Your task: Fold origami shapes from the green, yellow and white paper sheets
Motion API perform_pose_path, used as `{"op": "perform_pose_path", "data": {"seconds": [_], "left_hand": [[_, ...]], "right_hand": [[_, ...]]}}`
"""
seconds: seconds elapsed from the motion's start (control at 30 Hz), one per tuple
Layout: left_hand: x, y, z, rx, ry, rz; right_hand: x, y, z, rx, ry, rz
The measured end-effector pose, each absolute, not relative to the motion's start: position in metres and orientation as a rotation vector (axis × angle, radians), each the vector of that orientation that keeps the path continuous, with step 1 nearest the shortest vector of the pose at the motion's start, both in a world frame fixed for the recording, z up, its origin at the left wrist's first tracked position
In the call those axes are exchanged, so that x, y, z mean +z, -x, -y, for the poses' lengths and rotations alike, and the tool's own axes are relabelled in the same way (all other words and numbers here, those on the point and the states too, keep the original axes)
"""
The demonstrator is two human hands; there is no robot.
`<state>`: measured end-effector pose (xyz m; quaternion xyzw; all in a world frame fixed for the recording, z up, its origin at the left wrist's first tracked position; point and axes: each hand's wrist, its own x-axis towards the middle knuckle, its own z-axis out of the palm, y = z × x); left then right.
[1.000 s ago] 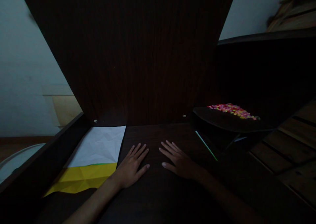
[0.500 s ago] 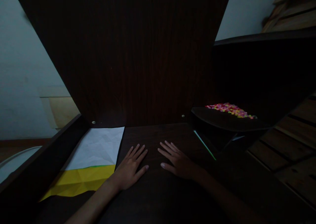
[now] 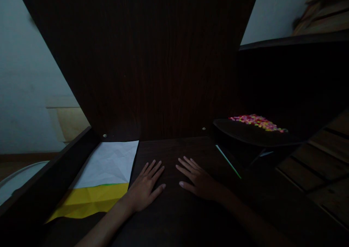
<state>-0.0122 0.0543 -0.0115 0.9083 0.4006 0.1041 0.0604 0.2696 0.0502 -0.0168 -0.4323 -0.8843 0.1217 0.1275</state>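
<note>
A big dark wooden board [image 3: 152, 65] stands up just past the fingertips of both hands. Under the hands lies the dark worktop [image 3: 174, 218], and both palms rest flat on it. To the left of the left hand [image 3: 145, 187] lies a white paper sheet [image 3: 109, 161] with fold lines in it, and a yellow sheet [image 3: 87, 201] sits partly under it, nearer the person. The left hand is just beside the white sheet's edge, with its fingers spread out and nothing in it. The right hand [image 3: 200, 179] is flat and spread too, empty, a little apart from the left one. Off to its right is a dark tray [image 3: 245, 132] with a heap of tiny bright bits [image 3: 257, 121], and a thin green stick [image 3: 228, 161] lies nearer. Neither paper is being held, so no folding is going on; it all looks left to do.
</note>
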Motion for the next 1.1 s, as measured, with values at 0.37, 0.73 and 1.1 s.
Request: {"op": "perform_pose_path", "data": {"seconds": [0.37,0.73,1.1], "left_hand": [[-0.013,0.0121,-0.0552,0.3,-2.776,-1.216],[-0.0115,0.012,-0.055,0.286,-2.781,-1.218],[-0.0096,0.0109,-0.0544,0.259,-2.758,-1.224]], "right_hand": [[-0.0158,-0.2692,-0.0501,0.333,1.258,2.583],[-0.0198,-0.2703,-0.0507,0.297,1.224,2.566],[-0.0176,-0.2699,-0.0499,0.311,1.256,2.577]]}}
